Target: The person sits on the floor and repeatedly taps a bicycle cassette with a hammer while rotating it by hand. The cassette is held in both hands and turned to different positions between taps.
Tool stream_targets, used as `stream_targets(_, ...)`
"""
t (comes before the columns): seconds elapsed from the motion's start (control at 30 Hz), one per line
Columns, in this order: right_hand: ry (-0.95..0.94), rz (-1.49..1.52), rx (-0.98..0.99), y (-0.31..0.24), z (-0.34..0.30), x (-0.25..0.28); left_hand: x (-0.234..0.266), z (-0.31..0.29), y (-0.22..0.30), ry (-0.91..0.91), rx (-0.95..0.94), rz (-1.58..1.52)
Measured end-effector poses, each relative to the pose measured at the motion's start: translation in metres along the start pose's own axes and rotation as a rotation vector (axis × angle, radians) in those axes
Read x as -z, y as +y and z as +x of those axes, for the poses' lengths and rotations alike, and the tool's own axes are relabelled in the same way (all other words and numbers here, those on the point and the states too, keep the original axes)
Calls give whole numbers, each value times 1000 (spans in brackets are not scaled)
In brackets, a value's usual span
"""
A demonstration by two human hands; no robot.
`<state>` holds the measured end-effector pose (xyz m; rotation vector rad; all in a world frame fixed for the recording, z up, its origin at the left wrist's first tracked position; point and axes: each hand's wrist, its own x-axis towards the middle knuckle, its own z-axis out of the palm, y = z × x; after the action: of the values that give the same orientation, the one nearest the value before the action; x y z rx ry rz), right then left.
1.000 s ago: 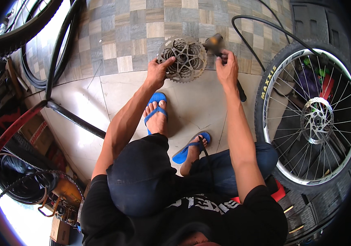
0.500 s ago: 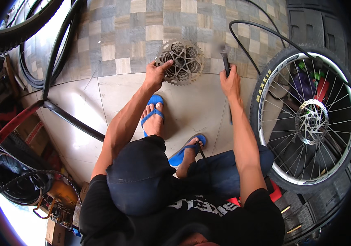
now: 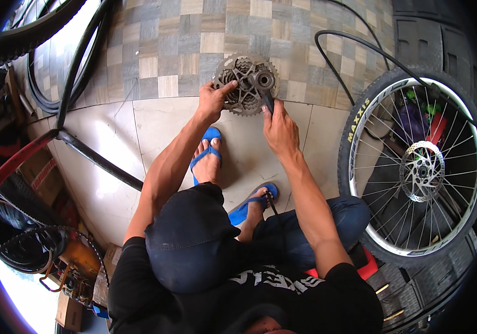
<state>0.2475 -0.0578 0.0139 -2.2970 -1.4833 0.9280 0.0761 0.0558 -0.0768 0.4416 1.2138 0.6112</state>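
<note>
Dark navy cap, black short-sleeved T-shirt — pale lettering on it, dark blue trousers, blue flip-flops

In comes the right hand! Moments ago it was out to the right of the sprocket cassette; now it's tucked in just below the cassette's right edge. The dark-handled tool swings across too, its head a blur before, now showing sharp and round, overlapping the cassette's right half. Touching? Can't tell.

Left hand holding sprocket cassette; right hand gripping black-handled tool, round head over cassette.
</note>
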Motion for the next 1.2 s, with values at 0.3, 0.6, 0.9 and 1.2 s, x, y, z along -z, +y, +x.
stream_targets(0.3, -27, -72, -13, 2, 7, -6, 0, -2, 2, -12, 1, 14)
stream_targets(0.6, 269, 68, 185, -31, -1, 31, 0, 0, 2, 7, 9, 17)
stream_targets(0.9, 51, -48, 58, -8, 15, 1, -1, -4, 3, -16, -56, 12)
stream_targets(1.2, 127, 52, 2, -9, 2, 19, 2, 0, 1, 0, -7, 7)
